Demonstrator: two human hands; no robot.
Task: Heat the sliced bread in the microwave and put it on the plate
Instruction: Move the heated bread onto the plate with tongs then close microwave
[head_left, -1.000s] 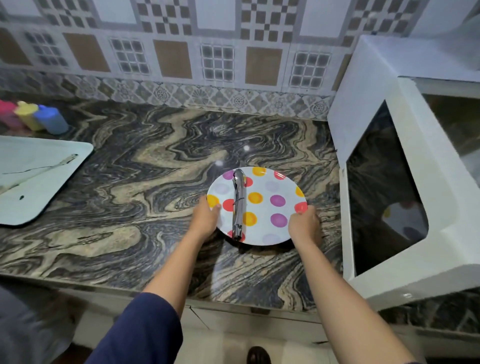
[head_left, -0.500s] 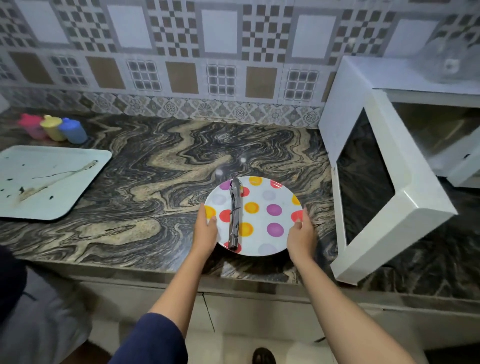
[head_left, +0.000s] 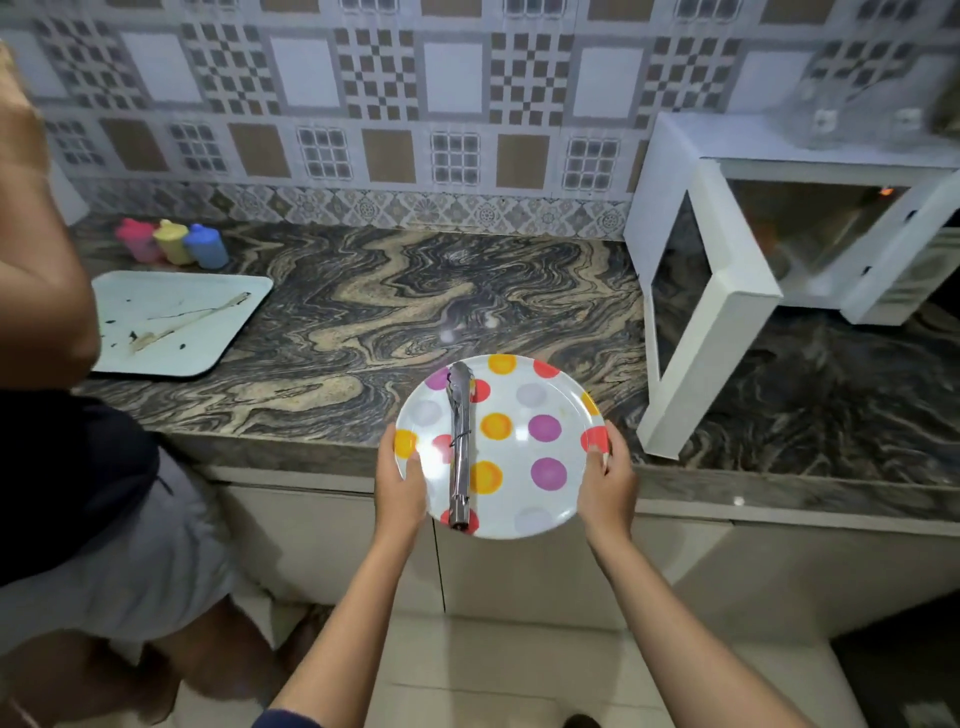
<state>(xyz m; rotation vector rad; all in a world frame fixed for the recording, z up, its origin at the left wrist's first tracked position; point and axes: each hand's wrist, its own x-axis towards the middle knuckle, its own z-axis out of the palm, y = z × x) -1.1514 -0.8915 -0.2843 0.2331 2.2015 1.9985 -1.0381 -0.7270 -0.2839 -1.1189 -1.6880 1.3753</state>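
A white plate (head_left: 540, 493) with coloured dots hangs over the counter's front edge, held from both sides. My left hand (head_left: 399, 486) grips its left rim and my right hand (head_left: 608, 480) grips its right rim. Metal tongs (head_left: 460, 441) lie lengthwise on the plate's left half. The white microwave (head_left: 675, 156) stands at the right with its door (head_left: 711, 332) swung open toward me. Its cavity (head_left: 810, 228) is dim and I cannot make out bread inside.
A white tray (head_left: 171, 322) with dark smears lies on the marble counter (head_left: 363, 312) at the left. Pink, yellow and blue cups (head_left: 171, 244) stand behind it. Another person (head_left: 62, 441) stands close at my left. The open door juts past the counter edge.
I have lifted the plate with the tongs off the counter and drawn it back toward me, past the front edge. My view has pulled back and a person now shows at the left.
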